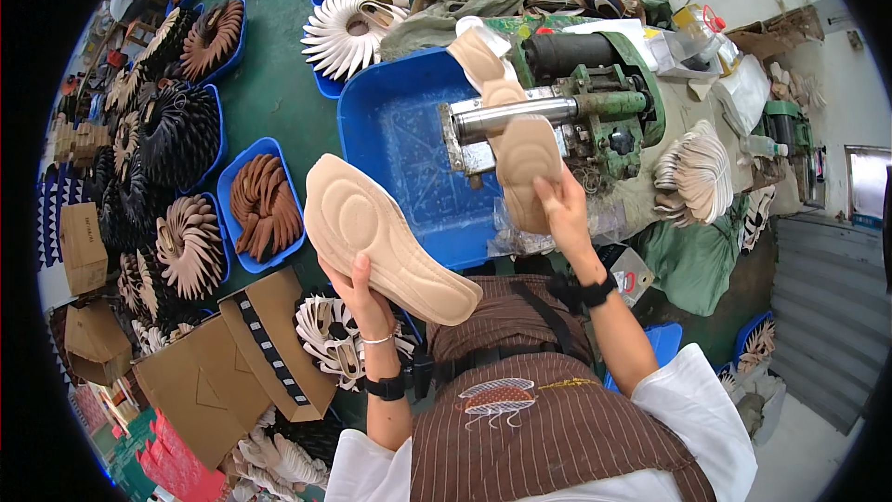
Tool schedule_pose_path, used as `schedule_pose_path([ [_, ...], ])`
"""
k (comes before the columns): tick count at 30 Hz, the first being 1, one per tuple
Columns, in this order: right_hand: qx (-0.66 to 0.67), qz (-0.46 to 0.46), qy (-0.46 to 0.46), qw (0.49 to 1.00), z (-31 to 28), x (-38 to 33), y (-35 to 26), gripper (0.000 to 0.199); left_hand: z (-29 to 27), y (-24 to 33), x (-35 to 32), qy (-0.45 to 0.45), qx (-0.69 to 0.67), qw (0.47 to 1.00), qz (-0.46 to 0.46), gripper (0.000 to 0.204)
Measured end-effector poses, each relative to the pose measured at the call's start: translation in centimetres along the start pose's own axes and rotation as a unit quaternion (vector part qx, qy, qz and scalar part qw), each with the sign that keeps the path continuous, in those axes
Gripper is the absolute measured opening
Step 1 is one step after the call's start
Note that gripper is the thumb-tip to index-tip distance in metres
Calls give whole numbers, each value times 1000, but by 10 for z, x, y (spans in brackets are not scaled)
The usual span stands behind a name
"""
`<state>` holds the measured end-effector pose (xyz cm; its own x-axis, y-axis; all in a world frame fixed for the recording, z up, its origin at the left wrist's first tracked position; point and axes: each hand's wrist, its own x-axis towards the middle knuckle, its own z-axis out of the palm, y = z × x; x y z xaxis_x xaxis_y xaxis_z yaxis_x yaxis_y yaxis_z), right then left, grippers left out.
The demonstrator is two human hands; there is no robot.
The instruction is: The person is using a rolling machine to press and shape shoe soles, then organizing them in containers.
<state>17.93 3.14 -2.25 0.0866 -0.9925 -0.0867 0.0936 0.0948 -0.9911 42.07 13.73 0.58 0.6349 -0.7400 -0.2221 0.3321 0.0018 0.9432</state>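
My left hand [360, 305] is closed on beige insoles [395, 237], several layers thick, thumb on the upper face; they tilt over the near edge of the blue tub. With its fingers closed on the edge of a tan insole [528, 163], my right hand [563, 208] is at the near side of the metal roller [516, 117]. The toe of that insole lies against the roller. Past the roller, more beige insole pieces [477, 58] show above the tub; whether they join the held one I cannot tell. The roller belongs to a green machine [609, 107].
The large blue tub [400, 139] is left of the machine. A pile of pale insoles [695, 175] rests on the bench at right. Blue bins of brown insoles [266, 206] and white insoles [355, 28] stand on the green floor. Cardboard [209, 381] lies at lower left.
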Motion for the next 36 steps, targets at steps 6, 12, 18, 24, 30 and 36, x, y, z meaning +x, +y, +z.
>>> schedule_pose_path([
  [6, -14, 112, 40, 993, -21, -19, 35, 22, 6, -4, 1, 5, -23, 1000, -16, 69],
  [12, -42, 231, -69, 970, -21, 15, 0, 20, 6, -6, 4, -5, -26, 999, -21, 70],
  [18, -390, 114, -271, 873, -11, 56, -107, 17, -17, -15, 7, 32, -45, 998, -22, 70],
  [24, -542, 108, -262, 791, 26, 193, -130, 18, -51, -21, 10, 92, -78, 992, -38, 69],
  [30, -744, 271, -398, 464, 49, 269, -55, 32, -78, -26, 13, 135, -116, 984, -31, 68],
  [36, -546, 375, -413, 625, 82, 279, -51, 63, -101, -30, 3, 180, -127, 975, -32, 71],
])
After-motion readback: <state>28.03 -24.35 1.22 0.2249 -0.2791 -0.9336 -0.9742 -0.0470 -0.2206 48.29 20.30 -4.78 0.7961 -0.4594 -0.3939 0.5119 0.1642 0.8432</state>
